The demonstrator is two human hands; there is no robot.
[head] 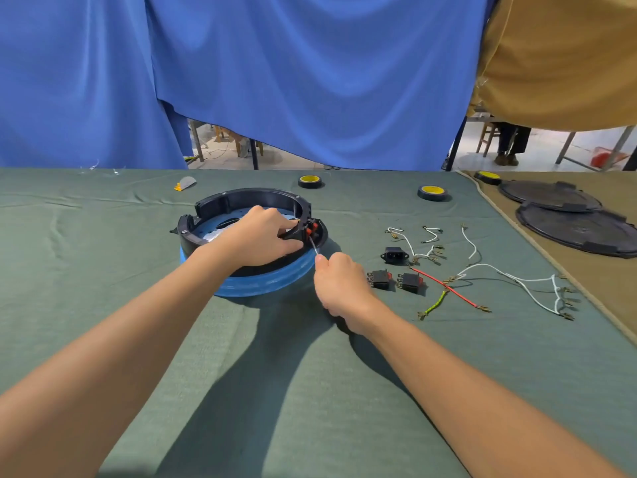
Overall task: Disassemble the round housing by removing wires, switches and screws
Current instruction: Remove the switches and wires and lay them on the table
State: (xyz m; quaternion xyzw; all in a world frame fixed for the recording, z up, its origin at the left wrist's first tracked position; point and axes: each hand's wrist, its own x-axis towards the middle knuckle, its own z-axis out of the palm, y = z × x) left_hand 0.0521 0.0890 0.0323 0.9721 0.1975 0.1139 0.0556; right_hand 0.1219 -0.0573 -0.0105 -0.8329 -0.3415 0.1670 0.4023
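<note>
The round housing (220, 205), a black ring on a blue base, sits on the green cloth at centre. My left hand (256, 236) grips its right side, fingers curled around the black bracket by a red switch (312, 231). My right hand (339, 282) pinches a thin white wire (313, 246) that runs up to that switch. To the right lie two loose black switches (381, 279) (410, 281), a black power socket (394, 255), white wires (524, 279), a red wire (444, 286) and a green-yellow wire (434, 305).
Two tape rolls (310, 181) (432, 192) lie behind the housing, a third (487, 177) at the far right. Two black round covers (575, 224) rest on the brown cloth on the right. A small orange-grey piece (185, 183) lies at the back left. Blue curtains hang behind the table.
</note>
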